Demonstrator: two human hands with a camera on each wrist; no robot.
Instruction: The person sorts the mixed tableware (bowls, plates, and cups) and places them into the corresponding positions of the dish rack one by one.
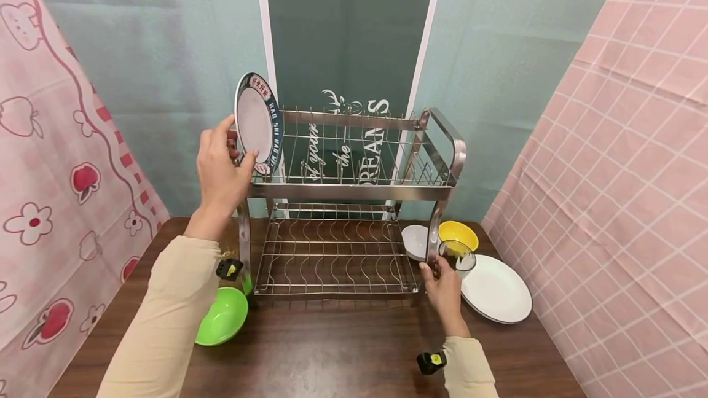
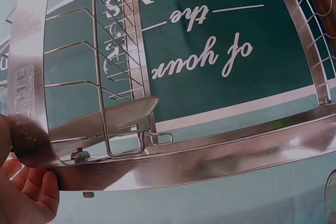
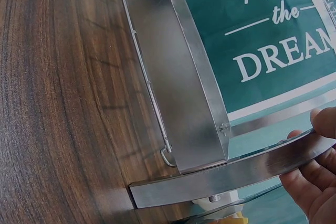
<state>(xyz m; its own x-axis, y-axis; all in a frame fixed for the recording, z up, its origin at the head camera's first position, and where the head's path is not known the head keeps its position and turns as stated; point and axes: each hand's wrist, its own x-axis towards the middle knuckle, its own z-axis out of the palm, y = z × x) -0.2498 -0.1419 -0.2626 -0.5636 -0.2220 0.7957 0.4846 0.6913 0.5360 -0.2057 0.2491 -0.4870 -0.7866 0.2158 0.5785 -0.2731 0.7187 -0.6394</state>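
Note:
A two-tier metal dish rack [image 1: 354, 193] stands on the table between my hands. At its upper left, my left hand [image 1: 220, 164] grips the side frame, and its curled fingers [image 2: 37, 187] show around the metal in the left wrist view. A white plate with a dark patterned rim [image 1: 254, 124] stands upright in the top tier, right beside that hand. Lower down, my right hand [image 1: 444, 290] holds the rack's right front leg [image 3: 252, 166] between thumb and fingers. The left thumb is mostly hidden in the left wrist view.
Right of the rack are a white bowl [image 1: 415, 241], a yellow bowl [image 1: 459, 235], a clear glass dish [image 1: 458, 257] and a large white plate [image 1: 498, 290]. A green bowl [image 1: 224, 318] sits at the left, partly behind my sleeve. Pink and teal curtains surround the table [image 1: 332, 349].

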